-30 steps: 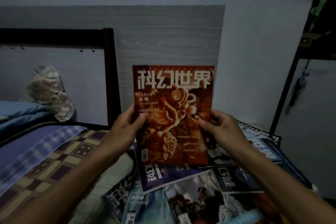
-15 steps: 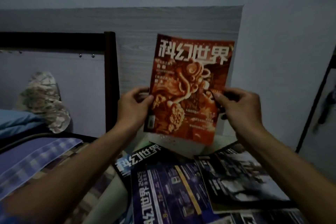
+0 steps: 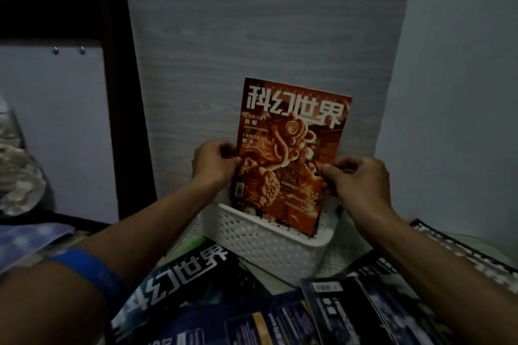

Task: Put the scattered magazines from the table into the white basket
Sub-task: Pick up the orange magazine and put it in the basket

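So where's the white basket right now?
In the head view the white basket sits on the table just right of centre, against the grey wood-grain panel, with the red magazine standing in it and dark magazines lying in front.

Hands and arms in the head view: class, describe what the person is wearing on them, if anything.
Both forearms are bare, with no sleeves reaching into view. The left hand and right hand wear no gloves, and no rings or watch can be made out in the dim light. The only item worn is a blue band around the left arm, plain, with no visible markings.
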Motion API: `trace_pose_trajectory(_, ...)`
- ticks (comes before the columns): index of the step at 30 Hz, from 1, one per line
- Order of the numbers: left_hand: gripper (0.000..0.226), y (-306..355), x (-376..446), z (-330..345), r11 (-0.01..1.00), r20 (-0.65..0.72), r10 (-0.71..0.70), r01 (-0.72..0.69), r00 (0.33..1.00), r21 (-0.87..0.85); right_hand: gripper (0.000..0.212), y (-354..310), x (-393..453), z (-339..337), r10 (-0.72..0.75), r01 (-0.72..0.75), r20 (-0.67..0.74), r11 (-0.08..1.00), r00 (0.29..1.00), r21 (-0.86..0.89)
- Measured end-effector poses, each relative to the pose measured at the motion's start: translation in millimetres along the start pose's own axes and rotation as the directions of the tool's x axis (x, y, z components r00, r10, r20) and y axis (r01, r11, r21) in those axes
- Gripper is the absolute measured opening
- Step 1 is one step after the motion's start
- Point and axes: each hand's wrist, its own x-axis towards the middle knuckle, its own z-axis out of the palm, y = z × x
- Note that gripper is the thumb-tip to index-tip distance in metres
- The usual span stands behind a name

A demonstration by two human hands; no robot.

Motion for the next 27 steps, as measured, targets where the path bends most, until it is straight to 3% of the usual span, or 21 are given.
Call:
trace_pose_trajectory(5,0.014,-13,5,3,0.998,0.059,-0.057,0.056,0.997,0.018,0.005,7,2,7,0.079,-0.079,0.009,0.996,0.997,0.040)
trace_pose_trajectory(7,0.009,-9,0,2,0.998,0.050,-0.060,0.059,0.997,0.031,0.018,0,-1,0,0.093,-0.092,-0.018,0.995,0.995,0.043)
trace_pose_trajectory(9,0.027,-3,-12,-7,0.999,-0.027,-0.045,0.046,0.999,0.010,0.021,-11,-13,-14,0.057,-0.057,0.010,0.998,0.998,0.024)
trace_pose_trajectory(11,0.038,2,-34,-20,0.997,-0.075,0.050,-0.045,0.996,0.061,0.015,-19,-34,-33,0.029,-0.031,0.086,0.999,0.996,0.028)
trace_pose_trajectory(13,0.024,9,-70,-36,0.965,-0.063,0.222,-0.209,0.973,0.159,0.015,-24,-62,-58,0.033,-0.033,0.193,0.999,0.981,0.000)
trace_pose_trajectory(15,0.015,16,-112,-54,0.946,0.090,0.317,-0.322,0.944,0.044,0.017,-26,-90,-84,0.037,-0.016,0.320,0.997,0.947,-0.069)
trace_pose_trajectory(16,0.015,22,-133,-63,0.946,0.231,0.324,-0.321,0.917,-0.051,0.017,-28,-105,-97,0.013,0.043,0.386,0.990,0.922,-0.136)
trace_pose_trajectory(18,0.014,35,-170,-79,0.949,0.574,0.285,-0.312,0.768,-0.054,0.012,-31,-131,-124,-0.050,0.280,0.547,0.896,0.835,-0.345)
trace_pose_trajectory(19,0.020,40,-186,-83,0.925,0.690,0.255,-0.378,0.677,0.029,0.023,-32,-142,-138,-0.013,0.378,0.637,0.813,0.771,-0.442)
trace_pose_trajectory(21,0.032,43,-208,-82,0.829,0.788,0.213,-0.534,0.578,0.168,0.080,-28,-161,-159,0.232,0.485,0.770,0.661,0.594,-0.573)
trace_pose_trajectory(23,0.041,47,-227,-81,0.785,0.829,0.152,-0.575,0.538,0.230,0.103,-25,-176,-174,0.380,0.551,0.786,0.564,0.489,-0.615)
trace_pose_trajectory(25,0.043,46,-240,-78,0.773,0.862,0.064,-0.572,0.502,0.275,0.101,-26,-183,-183,0.336,0.595,0.800,0.539,0.497,-0.596)
trace_pose_trajectory(27,0.041,46,-252,-76,0.716,0.859,0.041,-0.615,0.510,0.330,0.093,-30,-190,-188,0.245,0.676,0.808,0.448,0.536,-0.585)
